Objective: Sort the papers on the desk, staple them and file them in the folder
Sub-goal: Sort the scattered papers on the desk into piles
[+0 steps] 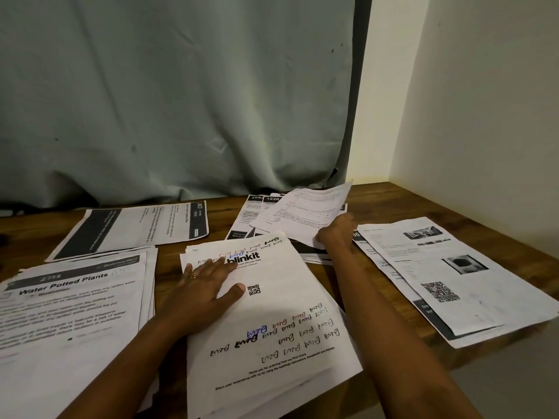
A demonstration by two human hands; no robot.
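Observation:
A stack of white sheets, topped by a "blinkit" page with handwriting [266, 322], lies in the middle of the wooden desk [423, 204]. My left hand [205, 288] rests flat on it, fingers spread. My right hand [335, 231] grips the lower edge of a printed sheet [305, 213] and holds it lifted and tilted over a far pile of dark-headed papers [260, 213]. No stapler or folder is in view.
A "Water Potted Plants" stack [72, 313] lies at the left, a dark-banded sheet [133, 228] behind it, and pages with photos and a QR code [447, 276] at the right, overhanging the desk edge. A grey curtain [181, 101] hangs behind; a wall [484, 101] stands to the right.

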